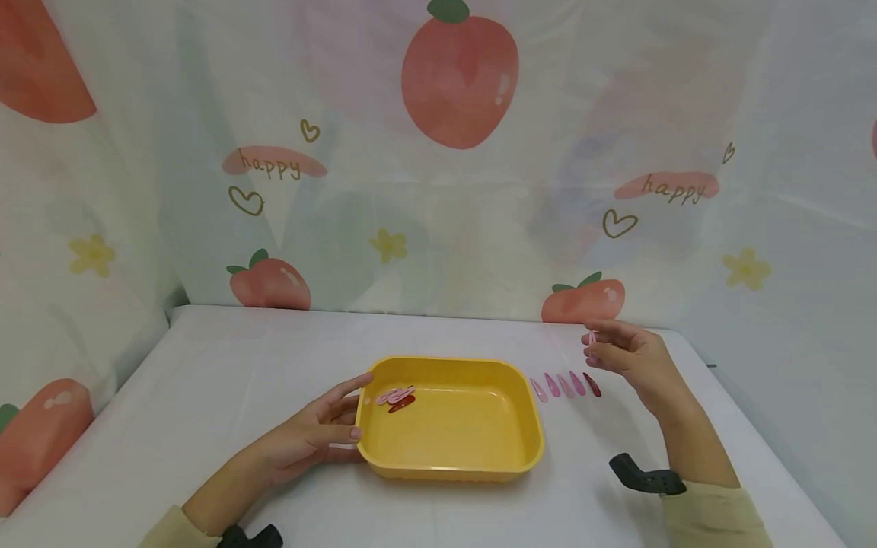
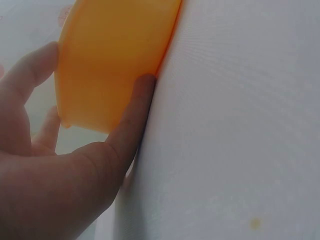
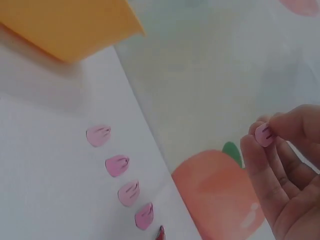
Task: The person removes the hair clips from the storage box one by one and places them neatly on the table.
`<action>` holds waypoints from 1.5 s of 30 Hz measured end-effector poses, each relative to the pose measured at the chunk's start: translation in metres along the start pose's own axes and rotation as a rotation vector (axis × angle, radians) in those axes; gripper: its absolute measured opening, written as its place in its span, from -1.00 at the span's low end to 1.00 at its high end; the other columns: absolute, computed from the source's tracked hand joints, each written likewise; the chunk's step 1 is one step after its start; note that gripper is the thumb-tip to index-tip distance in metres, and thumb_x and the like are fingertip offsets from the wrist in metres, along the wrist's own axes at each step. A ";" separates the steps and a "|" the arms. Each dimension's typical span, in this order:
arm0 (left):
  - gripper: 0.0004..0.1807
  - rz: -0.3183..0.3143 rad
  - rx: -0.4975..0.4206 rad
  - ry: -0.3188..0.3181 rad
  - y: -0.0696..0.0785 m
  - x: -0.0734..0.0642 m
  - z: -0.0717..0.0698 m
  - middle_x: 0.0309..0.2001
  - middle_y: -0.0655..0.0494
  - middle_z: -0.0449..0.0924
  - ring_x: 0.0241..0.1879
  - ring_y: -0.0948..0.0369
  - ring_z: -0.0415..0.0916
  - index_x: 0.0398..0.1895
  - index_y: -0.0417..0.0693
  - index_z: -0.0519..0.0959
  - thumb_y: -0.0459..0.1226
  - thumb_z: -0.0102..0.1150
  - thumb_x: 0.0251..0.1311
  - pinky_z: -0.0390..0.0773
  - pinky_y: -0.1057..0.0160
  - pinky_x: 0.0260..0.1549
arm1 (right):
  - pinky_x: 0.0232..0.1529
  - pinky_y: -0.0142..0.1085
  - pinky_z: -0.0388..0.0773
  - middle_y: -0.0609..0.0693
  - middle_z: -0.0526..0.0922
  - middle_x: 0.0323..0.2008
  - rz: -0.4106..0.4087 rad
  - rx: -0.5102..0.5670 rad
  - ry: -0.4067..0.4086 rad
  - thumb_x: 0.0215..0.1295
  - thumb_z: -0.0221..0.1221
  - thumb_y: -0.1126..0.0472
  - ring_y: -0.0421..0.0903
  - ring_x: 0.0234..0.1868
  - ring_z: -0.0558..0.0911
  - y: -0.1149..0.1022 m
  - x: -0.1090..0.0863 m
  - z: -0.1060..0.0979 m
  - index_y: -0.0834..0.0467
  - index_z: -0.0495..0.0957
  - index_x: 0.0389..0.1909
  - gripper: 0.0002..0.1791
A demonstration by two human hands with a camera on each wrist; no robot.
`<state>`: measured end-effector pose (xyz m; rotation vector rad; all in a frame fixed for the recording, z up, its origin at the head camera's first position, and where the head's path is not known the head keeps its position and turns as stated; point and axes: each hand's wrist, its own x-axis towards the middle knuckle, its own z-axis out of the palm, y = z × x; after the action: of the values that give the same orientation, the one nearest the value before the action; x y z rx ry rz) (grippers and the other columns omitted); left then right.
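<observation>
My right hand is raised over the table's back right, pinching a pink snap hair clip between thumb and fingertips. Below it, several pink hair clips and a dark red hair clip lie in a slanting row on the table. My left hand rests with spread, mostly straight fingers against the left end of a yellow tray. In the left wrist view, the thumb lies low along the tray's outer wall. Inside the tray's left part lie a few pink clips and a red clip.
A white-covered table carries everything. Behind it and along both sides hangs a curtain printed with fruit, hearts and flowers. Each wrist wears a black band mount. The tray stands left of the clip row.
</observation>
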<state>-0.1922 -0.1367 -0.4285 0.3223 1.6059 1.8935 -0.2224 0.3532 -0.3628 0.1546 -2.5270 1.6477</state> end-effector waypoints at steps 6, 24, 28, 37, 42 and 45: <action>-0.12 -0.004 -0.003 0.010 0.000 0.000 0.000 0.54 -0.20 -0.03 0.29 -0.05 0.39 0.59 0.24 0.02 -0.37 0.21 0.30 0.56 -0.09 0.14 | -0.14 -0.42 0.67 0.06 0.65 -0.04 0.061 -0.082 0.033 0.46 0.14 0.11 -0.23 -0.16 0.71 0.015 0.003 -0.007 0.28 0.38 0.33 -0.47; -0.12 0.001 0.005 0.004 -0.001 -0.001 -0.001 0.53 -0.20 -0.01 0.28 -0.05 0.39 0.59 0.22 0.01 -0.38 0.21 0.30 0.56 -0.09 0.15 | -0.24 -0.33 0.62 0.27 0.61 -0.02 0.244 -0.452 -0.057 0.34 0.18 0.29 0.04 -0.15 0.56 0.049 0.003 -0.013 0.29 0.52 0.21 -0.58; -0.12 0.006 0.004 -0.001 -0.001 -0.001 -0.001 0.53 -0.21 -0.02 0.28 -0.05 0.39 0.59 0.22 0.01 -0.38 0.20 0.30 0.55 -0.09 0.15 | -0.21 -0.27 0.64 0.24 0.61 -0.06 0.266 -0.507 -0.091 0.31 0.19 0.33 0.05 -0.15 0.57 0.051 0.005 -0.013 0.27 0.54 0.18 -0.59; -0.12 0.009 0.001 -0.005 -0.001 0.000 -0.002 0.53 -0.21 -0.02 0.28 -0.06 0.40 0.59 0.23 0.03 -0.38 0.20 0.30 0.56 -0.09 0.14 | -0.15 -0.10 0.64 0.27 0.62 -0.08 0.259 -0.597 -0.073 0.28 0.20 0.39 0.14 -0.11 0.59 0.054 0.005 -0.014 0.30 0.54 0.16 -0.59; -0.13 0.003 0.005 -0.004 0.000 0.000 -0.001 0.54 -0.19 -0.02 0.28 -0.05 0.40 0.59 0.25 0.03 -0.38 0.19 0.31 0.56 -0.08 0.15 | -0.10 -0.05 0.65 0.26 0.62 -0.05 0.256 -0.603 -0.087 0.31 0.18 0.36 0.15 -0.06 0.58 0.052 0.005 -0.016 0.27 0.53 0.18 -0.60; -0.14 0.004 0.011 -0.003 0.001 0.002 -0.001 0.53 -0.19 -0.01 0.28 -0.05 0.40 0.59 0.25 0.04 -0.39 0.18 0.32 0.56 -0.08 0.15 | -0.08 -0.04 0.65 0.28 0.61 0.02 0.233 -0.579 -0.095 0.34 0.16 0.33 0.19 0.01 0.57 0.045 0.004 -0.016 0.25 0.51 0.23 -0.58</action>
<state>-0.1945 -0.1370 -0.4282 0.3326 1.6153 1.8869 -0.2325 0.3861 -0.3963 -0.1244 -3.0661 0.9100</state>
